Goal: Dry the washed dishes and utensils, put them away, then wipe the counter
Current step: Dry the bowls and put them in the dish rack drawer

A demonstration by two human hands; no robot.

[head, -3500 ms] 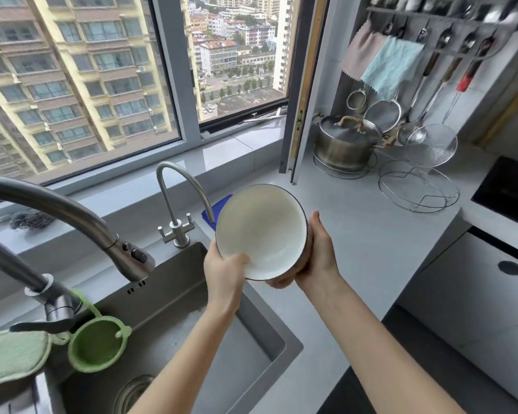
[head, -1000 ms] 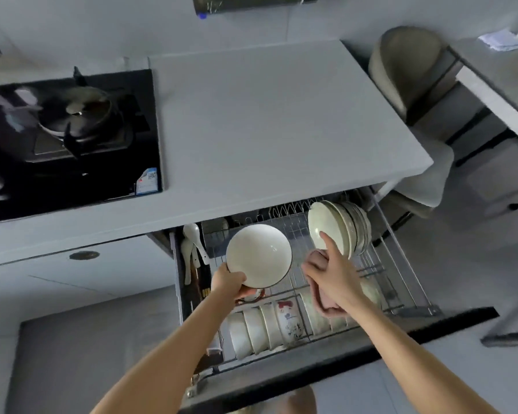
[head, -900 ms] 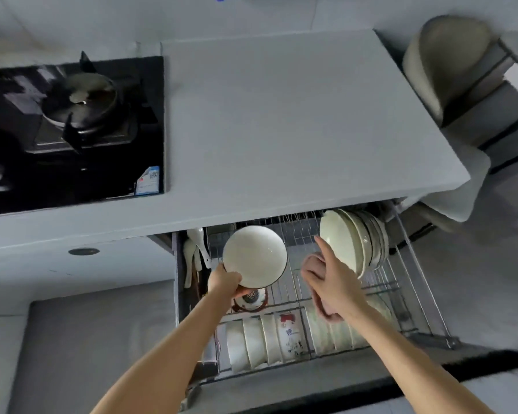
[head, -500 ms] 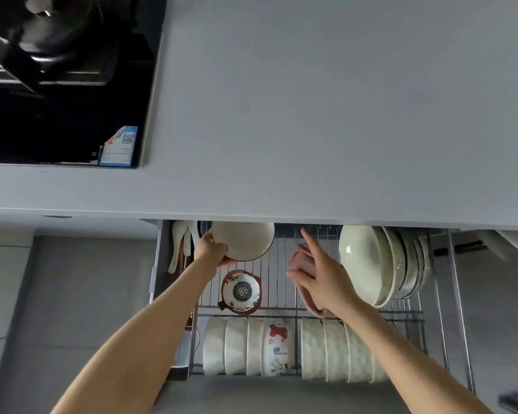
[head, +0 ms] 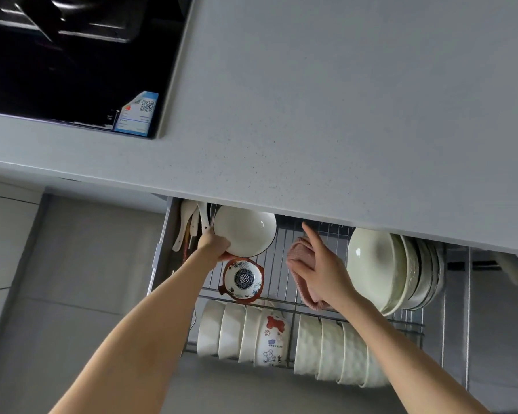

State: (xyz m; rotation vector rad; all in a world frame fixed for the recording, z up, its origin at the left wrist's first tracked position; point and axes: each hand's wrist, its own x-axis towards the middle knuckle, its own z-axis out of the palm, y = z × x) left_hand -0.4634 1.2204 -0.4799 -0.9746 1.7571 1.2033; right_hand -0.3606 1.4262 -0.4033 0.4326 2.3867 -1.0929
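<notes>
The left hand (head: 214,245) grips the white bowl (head: 245,231) by its lower rim. The bowl stands on edge at about 1 o'clock from that hand, partly under the lip of the bench (head: 326,115) and over the back of the wire rack (head: 280,264) in the open drawer (head: 161,252). The right hand (head: 322,265) is closed round a pink cloth (head: 298,255), forefinger straight, and the bowl lies at its 10 o'clock, apart from it.

A small patterned bowl (head: 243,279) sits at 5 o'clock just beside the left hand. A stack of pale dishes (head: 377,270) stands at 3 o'clock from the right hand, and a row of white bowls (head: 237,333) lies nearer, at 6 o'clock.

Drying this bowl looks finished. Putting it away is in hand, as it is not yet released. Wiping the bench is probably still to do, and whether more washed things wait cannot be seen.
</notes>
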